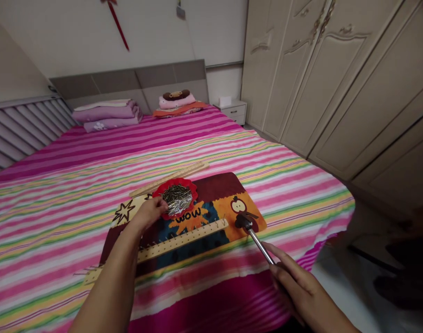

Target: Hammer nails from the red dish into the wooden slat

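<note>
My left hand is at the left edge of a red scalloped bowl, its fingers closed together beside the nails heaped inside. What those fingertips hold, if anything, is hidden. My right hand grips a hammer with a dark head and a shiny metal shaft; the head rests low over the mat's right part. Between my hands lies a pale wooden strip with rows of holes and several nails standing in it. My left forearm covers part of this strip, whose left end shows beyond it.
A patterned mat lies under the bowl and strip on the striped bedspread. Behind the bowl is another wooden strip. Folded bedding sits near the headboard. Wardrobes stand on the right.
</note>
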Tool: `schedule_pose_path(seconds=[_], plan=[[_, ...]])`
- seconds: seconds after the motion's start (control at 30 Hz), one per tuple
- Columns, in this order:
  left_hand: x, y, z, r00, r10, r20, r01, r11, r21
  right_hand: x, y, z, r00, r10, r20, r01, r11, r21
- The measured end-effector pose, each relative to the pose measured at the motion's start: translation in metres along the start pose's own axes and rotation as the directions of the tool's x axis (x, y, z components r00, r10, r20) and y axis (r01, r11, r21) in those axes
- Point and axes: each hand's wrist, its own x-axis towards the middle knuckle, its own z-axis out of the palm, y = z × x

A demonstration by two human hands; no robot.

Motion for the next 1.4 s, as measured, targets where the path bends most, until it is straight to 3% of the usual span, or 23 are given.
schedule_pose_path(seconds=[0.1, 0.23, 0.43, 0.53, 0.67, 0.93, 1.07, 1.4], plan=[[-0.018, 0.001, 0.001, 1.0, -0.005, 0.001, 0.005, 0.964, -0.266, -0.001, 0.001, 0.0, 1.0, 0.0, 0.028, 0.0, 1.0, 0.02], [-0.047, 0.009, 0.015, 0.998, -0.014, 0.061, 0.053, 0.705, -0.707, -0.003, 0.0, -0.001, 0.999, 0.018, 0.045, -0.019, 1.0, 0.017], [-0.086, 0.027, 0.051, 0.983, -0.073, 0.168, 0.179, 0.574, -0.799, -0.012, -0.009, 0.0, 0.999, 0.045, 0.011, -0.045, 0.996, 0.074], [-0.095, 0.033, 0.071, 0.985, -0.057, 0.161, 0.164, 0.577, -0.8, -0.016, -0.014, 0.002, 0.998, 0.065, -0.01, -0.063, 0.991, 0.116], [-0.096, 0.038, 0.101, 0.994, -0.09, 0.066, 0.107, 0.591, -0.8, -0.015, -0.008, 0.0, 0.998, 0.06, 0.022, -0.062, 0.993, 0.1], [-0.089, 0.039, 0.151, 0.964, -0.176, -0.197, 0.012, 0.774, -0.633, -0.013, 0.001, -0.005, 1.0, 0.003, -0.027, -0.001, 0.998, 0.062], [-0.085, 0.04, 0.16, 0.941, -0.14, -0.309, -0.061, 0.826, -0.56, -0.018, -0.007, -0.005, 0.997, 0.003, -0.074, 0.001, 0.998, 0.055], [-0.086, 0.047, 0.168, 0.918, -0.143, -0.371, -0.086, 0.839, -0.538, -0.017, -0.001, -0.005, 0.999, 0.01, -0.044, -0.007, 0.999, 0.053]])
